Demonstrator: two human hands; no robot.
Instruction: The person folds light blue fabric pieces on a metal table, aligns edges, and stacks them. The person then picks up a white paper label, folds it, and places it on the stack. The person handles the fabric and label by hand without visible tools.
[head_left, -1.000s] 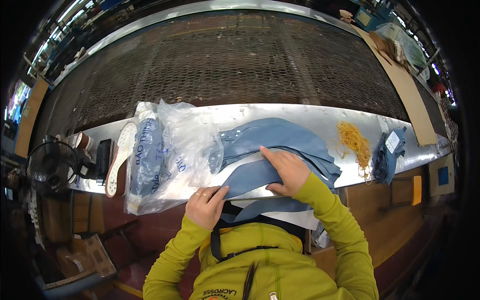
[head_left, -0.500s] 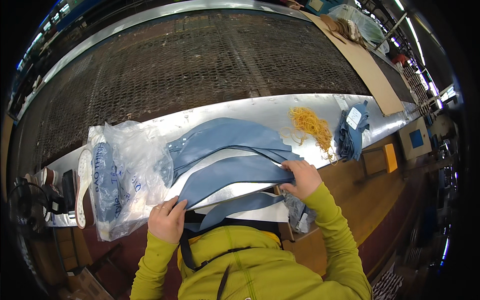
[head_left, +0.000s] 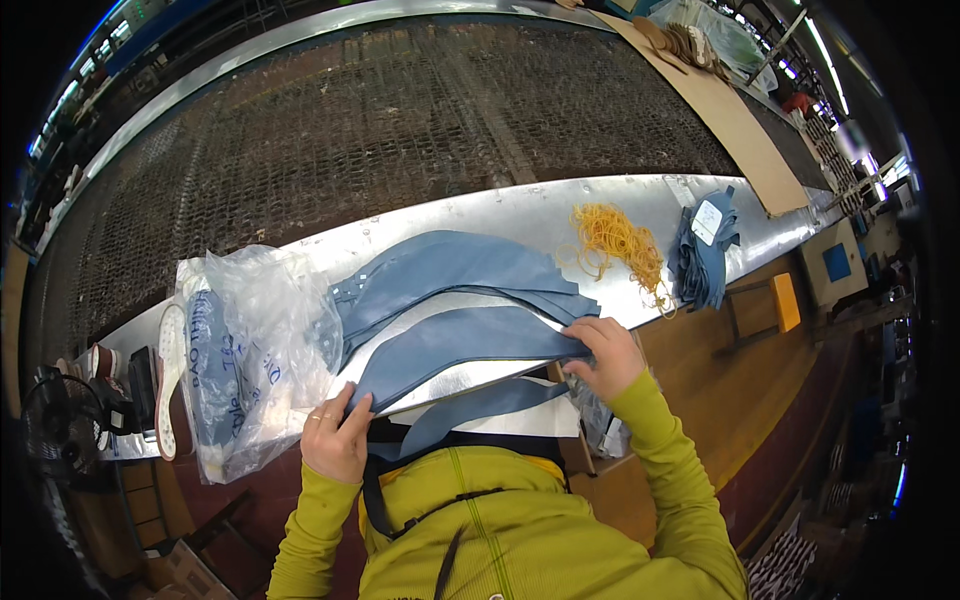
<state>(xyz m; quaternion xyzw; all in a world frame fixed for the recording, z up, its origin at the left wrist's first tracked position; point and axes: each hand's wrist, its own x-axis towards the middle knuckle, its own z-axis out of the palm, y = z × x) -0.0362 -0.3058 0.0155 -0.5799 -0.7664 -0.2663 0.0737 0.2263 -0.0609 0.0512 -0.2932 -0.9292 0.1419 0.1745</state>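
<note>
A curved blue-grey panel (head_left: 455, 338), smooth like leather, lies along the near edge of the metal table. My left hand (head_left: 336, 432) pinches its left end between thumb and fingers. At the other end, my right hand (head_left: 610, 355) grips the tip, fingers on top and thumb toward me. Just beyond lies a fanned stack of similar blue-grey panels (head_left: 450, 262), not touched by either hand. Nearer my body, below the held panel, another curved blue-grey piece (head_left: 480, 408) rests on a white surface at my lap.
A clear plastic bag (head_left: 270, 350) with blue-grey pieces lies left, beside a white shoe sole (head_left: 172, 375). Tangled yellow rubber bands (head_left: 618, 240) and a tagged blue-grey bundle (head_left: 704, 255) sit right. A dark mesh conveyor (head_left: 400, 120) runs behind the metal table (head_left: 520, 205). A fan (head_left: 62, 410) stands far left.
The view has shifted slightly. Both hands keep nearly the same places at the panel's two ends, and the panel lies a little flatter toward the right.
</note>
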